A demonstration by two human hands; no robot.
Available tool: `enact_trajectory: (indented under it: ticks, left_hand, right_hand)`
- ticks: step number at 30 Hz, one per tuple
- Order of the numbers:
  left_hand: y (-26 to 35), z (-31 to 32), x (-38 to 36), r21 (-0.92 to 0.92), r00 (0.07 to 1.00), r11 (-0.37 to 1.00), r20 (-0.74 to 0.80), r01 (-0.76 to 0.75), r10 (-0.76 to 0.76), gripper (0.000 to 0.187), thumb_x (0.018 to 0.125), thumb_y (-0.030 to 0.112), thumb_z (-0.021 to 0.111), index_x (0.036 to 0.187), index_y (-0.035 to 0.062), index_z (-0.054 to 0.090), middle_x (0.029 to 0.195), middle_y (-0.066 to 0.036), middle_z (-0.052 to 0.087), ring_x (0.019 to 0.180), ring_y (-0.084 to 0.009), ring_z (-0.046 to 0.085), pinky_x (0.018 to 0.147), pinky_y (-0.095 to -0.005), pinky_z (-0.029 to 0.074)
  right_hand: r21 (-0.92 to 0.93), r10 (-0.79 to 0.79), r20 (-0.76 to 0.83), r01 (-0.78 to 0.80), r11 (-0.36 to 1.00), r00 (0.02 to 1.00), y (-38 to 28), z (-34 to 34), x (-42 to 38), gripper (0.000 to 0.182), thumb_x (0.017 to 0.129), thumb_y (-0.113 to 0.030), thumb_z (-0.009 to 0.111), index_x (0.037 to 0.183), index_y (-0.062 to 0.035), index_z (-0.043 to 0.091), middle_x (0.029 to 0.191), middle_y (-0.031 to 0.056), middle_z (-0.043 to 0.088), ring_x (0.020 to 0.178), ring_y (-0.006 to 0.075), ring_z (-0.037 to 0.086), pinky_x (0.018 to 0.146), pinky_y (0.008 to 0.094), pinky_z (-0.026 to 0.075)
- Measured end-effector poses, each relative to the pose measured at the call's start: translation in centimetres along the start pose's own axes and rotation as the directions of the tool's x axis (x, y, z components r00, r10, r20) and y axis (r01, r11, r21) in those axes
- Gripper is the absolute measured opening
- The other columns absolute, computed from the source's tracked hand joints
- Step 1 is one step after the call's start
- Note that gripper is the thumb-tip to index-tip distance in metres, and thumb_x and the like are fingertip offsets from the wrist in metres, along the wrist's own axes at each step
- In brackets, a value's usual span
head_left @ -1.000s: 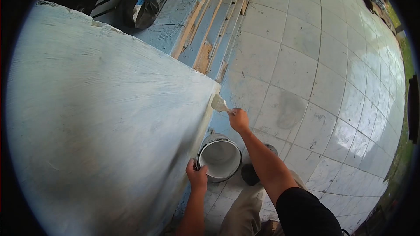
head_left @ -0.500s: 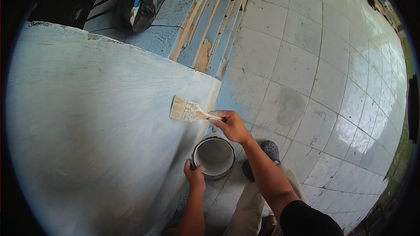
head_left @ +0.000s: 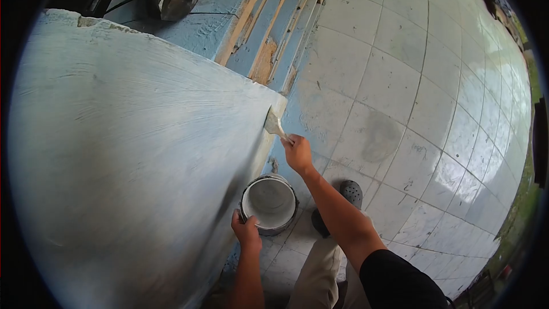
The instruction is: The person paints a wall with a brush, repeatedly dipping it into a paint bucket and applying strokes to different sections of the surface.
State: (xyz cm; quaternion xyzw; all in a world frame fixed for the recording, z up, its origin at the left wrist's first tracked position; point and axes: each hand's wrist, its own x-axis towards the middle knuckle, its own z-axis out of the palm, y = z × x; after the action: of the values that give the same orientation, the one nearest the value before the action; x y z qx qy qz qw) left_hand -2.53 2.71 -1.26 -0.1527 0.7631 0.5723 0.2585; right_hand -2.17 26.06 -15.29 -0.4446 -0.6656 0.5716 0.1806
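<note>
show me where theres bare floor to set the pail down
Open tiled floor lies right of the right hand and the shoe. It is crowded by the panel: the pail, left hand and brush sit there.

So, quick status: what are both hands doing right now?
Right hand grips the brush at the wall's edge. Left hand holds the paint bucket. Nothing in the way.

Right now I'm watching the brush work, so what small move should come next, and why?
Probably draw the brush down the wall's edge: the right hand holds its bristles against that corner, and the left hand holds the paint bucket just below.
</note>
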Motion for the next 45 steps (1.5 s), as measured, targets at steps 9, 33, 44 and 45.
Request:
enact_trajectory:
  ticks: [9,33,44,45]
  left_hand:
    - [-0.1,1.0,-0.4,-0.023,1.000,1.000,-0.018,-0.018,0.018,0.022,0.071,-0.009,0.055,0.084,0.0060,0.046,0.085,-0.001,0.052,0.079,-0.0115,0.051,0.076,-0.0227,0.038]
    - [0.8,-0.9,-0.6,0.045,0.998,0.999,0.053,-0.024,0.022,0.032,0.073,-0.009,0.052,0.102,0.0025,0.056,0.100,-0.004,0.060,0.090,-0.0178,0.058,0.081,-0.0244,0.042]
    - [0.6,0.0,-1.2,0.029,1.000,1.000,0.023,-0.009,0.008,0.023,0.072,-0.010,0.054,0.083,0.0066,0.042,0.084,0.001,0.046,0.080,-0.0114,0.048,0.076,-0.0225,0.037]
    - [0.6,-0.1,-0.8,0.026,0.999,1.000,0.031,0.013,-0.014,0.022,0.072,-0.010,0.054,0.084,0.0059,0.044,0.086,0.000,0.048,0.081,-0.0117,0.049,0.077,-0.0226,0.038]
  right_hand:
    - [0.116,0.143,0.077,-0.151,0.982,0.987,2.6,-3.7,0.2,0.029,0.093,-0.020,0.069,0.080,0.0052,0.065,0.059,0.0140,0.048,0.054,0.0182,0.045,0.054,0.0380,0.038]
    - [-0.028,0.062,0.321,-0.056,0.998,0.945,-0.2,-5.8,-1.7,0.021,0.090,-0.020,0.069,0.098,-0.0010,0.075,0.073,0.0211,0.067,0.069,0.0363,0.067,0.065,0.0433,0.050]
    - [-0.008,0.110,0.181,-0.110,0.994,0.977,-3.3,-2.7,-0.8,0.025,0.090,-0.021,0.071,0.089,0.0046,0.072,0.071,0.0220,0.066,0.062,0.0357,0.062,0.063,0.0400,0.048]
    - [0.121,0.173,0.221,-0.203,0.972,0.960,-2.5,-4.2,-1.4,0.026,0.089,-0.022,0.073,0.086,0.0040,0.073,0.067,0.0157,0.064,0.059,0.0266,0.058,0.060,0.0374,0.046]
